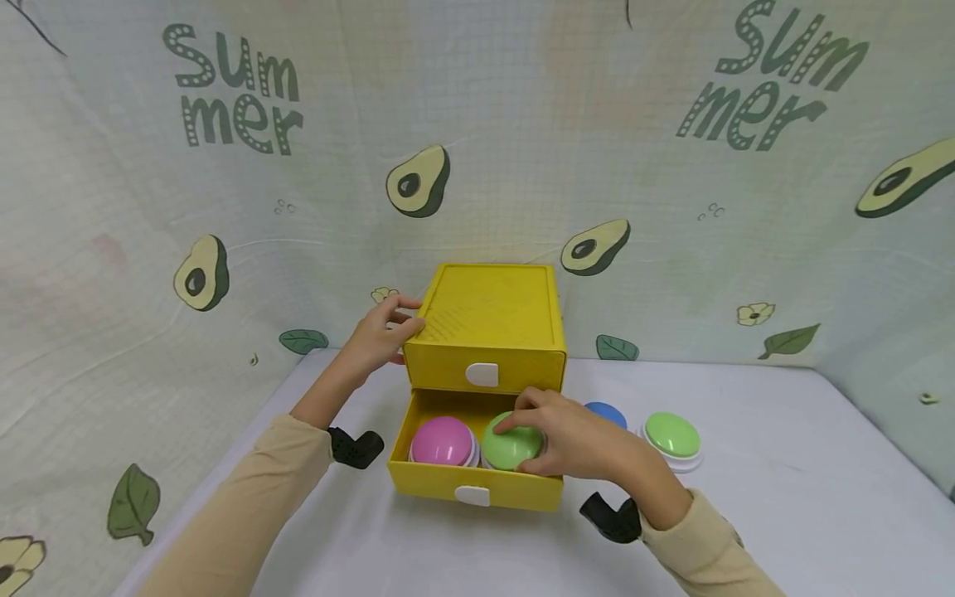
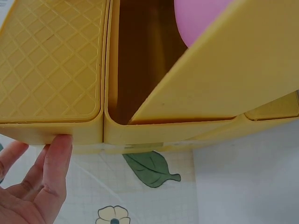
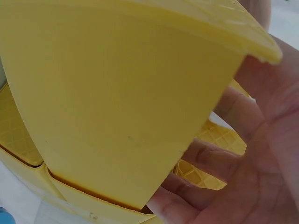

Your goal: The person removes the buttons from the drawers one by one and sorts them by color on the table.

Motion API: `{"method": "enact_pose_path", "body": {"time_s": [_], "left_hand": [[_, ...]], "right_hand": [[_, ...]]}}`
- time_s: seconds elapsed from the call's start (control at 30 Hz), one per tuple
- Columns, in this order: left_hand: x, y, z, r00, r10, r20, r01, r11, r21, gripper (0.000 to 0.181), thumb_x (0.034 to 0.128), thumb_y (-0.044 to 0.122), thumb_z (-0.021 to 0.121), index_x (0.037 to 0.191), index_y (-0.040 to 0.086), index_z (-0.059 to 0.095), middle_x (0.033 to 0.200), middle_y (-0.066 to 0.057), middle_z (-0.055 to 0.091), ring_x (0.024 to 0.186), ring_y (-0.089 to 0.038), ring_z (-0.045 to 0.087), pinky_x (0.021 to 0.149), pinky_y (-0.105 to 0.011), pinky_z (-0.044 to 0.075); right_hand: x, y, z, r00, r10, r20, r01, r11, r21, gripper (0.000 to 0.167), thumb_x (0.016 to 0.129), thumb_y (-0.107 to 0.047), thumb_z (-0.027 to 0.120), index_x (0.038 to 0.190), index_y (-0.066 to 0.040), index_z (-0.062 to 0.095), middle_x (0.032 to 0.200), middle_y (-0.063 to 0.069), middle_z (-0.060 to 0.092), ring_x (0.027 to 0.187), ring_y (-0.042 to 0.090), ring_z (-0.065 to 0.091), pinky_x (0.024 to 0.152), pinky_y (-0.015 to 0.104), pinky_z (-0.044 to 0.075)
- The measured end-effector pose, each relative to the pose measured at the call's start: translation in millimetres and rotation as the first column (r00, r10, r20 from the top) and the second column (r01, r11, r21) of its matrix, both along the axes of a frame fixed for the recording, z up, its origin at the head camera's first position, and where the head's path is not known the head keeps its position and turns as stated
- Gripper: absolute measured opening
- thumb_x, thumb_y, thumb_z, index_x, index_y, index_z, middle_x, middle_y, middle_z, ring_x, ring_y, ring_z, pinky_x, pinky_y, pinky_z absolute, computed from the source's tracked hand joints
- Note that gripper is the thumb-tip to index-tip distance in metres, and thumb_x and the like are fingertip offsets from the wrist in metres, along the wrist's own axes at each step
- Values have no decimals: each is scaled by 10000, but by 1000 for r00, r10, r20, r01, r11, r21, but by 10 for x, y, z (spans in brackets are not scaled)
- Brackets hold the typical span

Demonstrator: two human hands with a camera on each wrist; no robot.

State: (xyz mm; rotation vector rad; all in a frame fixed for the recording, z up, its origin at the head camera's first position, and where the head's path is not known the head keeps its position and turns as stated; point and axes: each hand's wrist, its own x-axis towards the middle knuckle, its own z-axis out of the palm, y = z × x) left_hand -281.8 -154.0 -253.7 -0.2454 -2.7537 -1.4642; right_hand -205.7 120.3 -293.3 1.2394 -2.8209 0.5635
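A yellow two-drawer box [image 1: 492, 307] stands on the table, its lower drawer [image 1: 515, 491] pulled out and its upper drawer closed. Inside the lower drawer a pink dome-topped piece [image 1: 442, 441] lies at the left, a green one [image 1: 509, 446] at the right. My right hand [image 1: 578, 435] reaches over the drawer's right side, fingers and thumb curled round the green piece. In the right wrist view the drawer's side hides what the fingers [image 3: 210, 158] hold. My left hand [image 1: 379, 336] rests on the box's upper left side, its fingertips on the yellow wall in the left wrist view.
Right of the box, another green dome-topped piece [image 1: 672, 435] with a white base sits on the white table [image 1: 783, 464]. A blue one [image 1: 607, 414] is partly hidden behind my right hand. A printed cloth [image 1: 492, 99] hangs behind the box.
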Motion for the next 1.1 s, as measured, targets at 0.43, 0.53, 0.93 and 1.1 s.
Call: {"method": "enact_pose_path", "body": {"time_s": [0.43, 0.53, 0.93, 1.1], "left_hand": [[-9, 15, -3, 1000, 4, 0, -4, 1000, -12, 409, 939, 307, 499, 1315, 168, 420, 1263, -158, 492, 1024, -330, 579, 728, -373, 570], [-10, 8, -2, 1000, 4, -4, -4, 1000, -16, 408, 942, 302, 499, 1317, 165, 419, 1265, -164, 490, 1023, -334, 580, 734, -377, 570], [-22, -9, -14, 1000, -2, -4, 2, 1000, -6, 419, 943, 301, 508, 1323, 148, 421, 1268, -178, 486, 1029, -339, 578, 742, -379, 568], [-22, -16, -16, 1000, -5, -6, 5, 1000, -4, 419, 942, 300, 508, 1322, 146, 423, 1270, -180, 489, 1027, -342, 578, 736, -374, 568]], "right_hand": [[94, 53, 70, 998, -50, -41, 46, 995, -93, 397, 735, -289, 761, 1116, -246, 662, 1075, -16, 518, 964, 143, 473, 768, 257, 489], [156, 82, 133, 996, -78, -46, 72, 989, -129, 410, 739, -300, 759, 1134, -279, 650, 1107, -30, 509, 999, 141, 469, 796, 277, 487], [346, 319, 159, 979, -180, -93, 149, 953, -265, 451, 762, -251, 756, 1187, -301, 613, 1230, -6, 494, 1100, 216, 476, 850, 417, 496], [395, 468, 95, 962, -253, -108, 210, 929, -306, 469, 733, -233, 780, 1171, -287, 621, 1229, -14, 495, 1058, 192, 511, 806, 355, 534]]}}
